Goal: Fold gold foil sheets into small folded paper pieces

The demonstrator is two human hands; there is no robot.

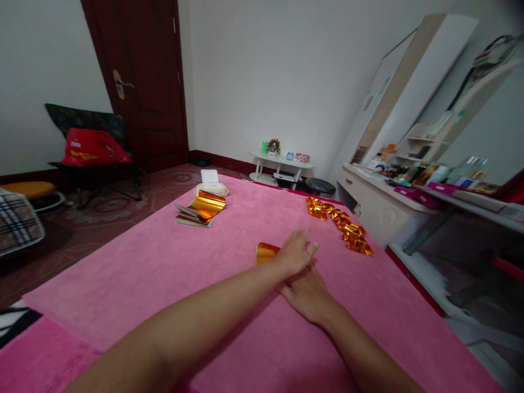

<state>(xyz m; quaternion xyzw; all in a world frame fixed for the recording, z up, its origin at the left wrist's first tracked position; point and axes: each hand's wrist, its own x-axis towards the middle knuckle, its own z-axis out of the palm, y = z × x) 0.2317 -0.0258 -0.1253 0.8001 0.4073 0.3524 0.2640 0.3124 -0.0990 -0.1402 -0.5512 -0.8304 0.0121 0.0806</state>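
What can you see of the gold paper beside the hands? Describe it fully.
The gold paper is shiny and foil-like, with a thin pale edge at its left. It lies on the pink cloth. The left hand and forearm, crossing over the right hand, hide its right part, so its full shape and exact contact with either hand cannot be told.

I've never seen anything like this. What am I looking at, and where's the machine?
There's no machine: these are a person's bare hands, seen by a camera worn on the head, looking forward and down. The left hand crosses over the right hand, beside a gold sheet that is partly hidden; I can't tell whether either hand grips it. Everything rests on a pink cover. Farther off on the left lies a stack of gold sheets, with a white-lidded pack just behind it. On the right is a row of crinkled gold pieces.
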